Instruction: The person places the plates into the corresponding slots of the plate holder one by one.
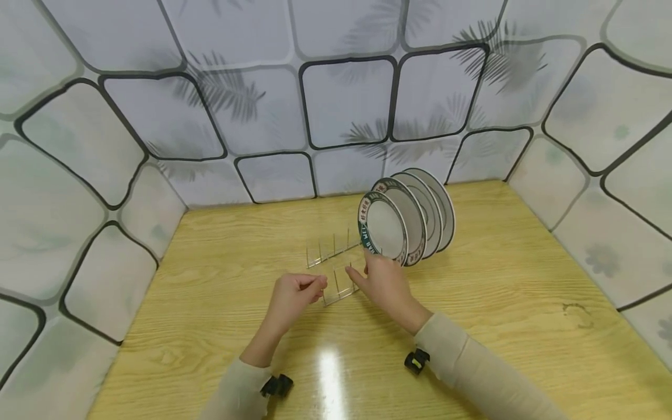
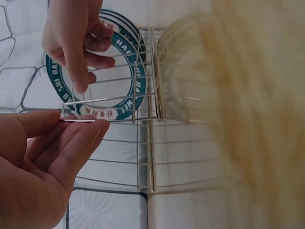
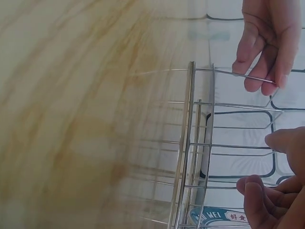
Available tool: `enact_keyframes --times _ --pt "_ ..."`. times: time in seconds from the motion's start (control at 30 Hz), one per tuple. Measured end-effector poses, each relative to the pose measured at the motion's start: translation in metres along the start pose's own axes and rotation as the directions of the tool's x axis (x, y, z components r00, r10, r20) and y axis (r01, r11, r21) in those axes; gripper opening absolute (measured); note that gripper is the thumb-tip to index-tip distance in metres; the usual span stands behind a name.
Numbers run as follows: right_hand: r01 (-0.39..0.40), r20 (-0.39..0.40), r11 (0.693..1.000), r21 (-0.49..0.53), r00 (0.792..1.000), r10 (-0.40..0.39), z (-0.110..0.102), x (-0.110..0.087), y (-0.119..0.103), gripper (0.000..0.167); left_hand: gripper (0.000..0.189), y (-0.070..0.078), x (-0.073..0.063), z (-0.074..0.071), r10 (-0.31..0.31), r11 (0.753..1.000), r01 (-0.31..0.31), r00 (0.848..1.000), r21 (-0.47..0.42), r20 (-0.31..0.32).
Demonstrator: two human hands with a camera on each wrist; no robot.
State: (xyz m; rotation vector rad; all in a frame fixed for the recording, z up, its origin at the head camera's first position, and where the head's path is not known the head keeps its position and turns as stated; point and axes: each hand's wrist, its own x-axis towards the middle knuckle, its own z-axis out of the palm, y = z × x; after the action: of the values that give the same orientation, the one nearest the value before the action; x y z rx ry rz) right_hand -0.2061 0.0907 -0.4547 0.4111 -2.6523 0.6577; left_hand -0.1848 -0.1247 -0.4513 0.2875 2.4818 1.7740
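Note:
A wire dish rack stands on the table, with several round plates upright in its right part. The nearest plate has a green rim with white lettering. My left hand pinches the tip of a wire prong at the rack's near left end, between thumb and fingers, as the left wrist view shows. Beside the prongs nearer the plates is my right hand. In the right wrist view its thumb and loosely bent fingers stand apart close to the wires; whether they touch them is hard to tell.
The wooden table reaches to patterned cloth walls at the back and both sides. A dark mark lies on the table at the right. Each wrist bears a small black camera.

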Motion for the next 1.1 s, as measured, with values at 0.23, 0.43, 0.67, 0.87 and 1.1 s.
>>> enact_keyframes --times 0.23,0.43,0.67,0.87,1.1 --pt "0.018 -0.011 1.0 -0.02 1.0 -0.018 -0.003 -0.007 0.0 0.03 0.029 0.001 -0.015 0.01 0.04 0.997 -0.04 0.999 0.069 -0.008" --pt "0.048 -0.048 0.999 0.002 0.998 -0.048 -0.008 -0.014 0.001 0.024 0.034 0.005 -0.029 0.021 0.06 0.996 -0.061 0.998 0.058 0.024" --pt "0.092 -0.062 0.995 0.045 0.994 -0.089 -0.012 -0.021 0.009 0.022 0.024 0.012 -0.044 0.039 0.131 0.988 -0.138 0.988 0.074 0.085" --pt "0.127 -0.018 0.987 0.099 0.992 -0.126 -0.017 -0.023 0.018 0.018 0.024 0.018 -0.055 0.051 0.168 0.983 -0.178 0.973 0.05 0.16" --pt "0.163 0.012 0.977 0.138 0.986 -0.167 -0.023 -0.026 0.028 0.012 0.033 0.024 -0.064 0.062 0.176 0.983 -0.183 0.959 0.011 0.225"
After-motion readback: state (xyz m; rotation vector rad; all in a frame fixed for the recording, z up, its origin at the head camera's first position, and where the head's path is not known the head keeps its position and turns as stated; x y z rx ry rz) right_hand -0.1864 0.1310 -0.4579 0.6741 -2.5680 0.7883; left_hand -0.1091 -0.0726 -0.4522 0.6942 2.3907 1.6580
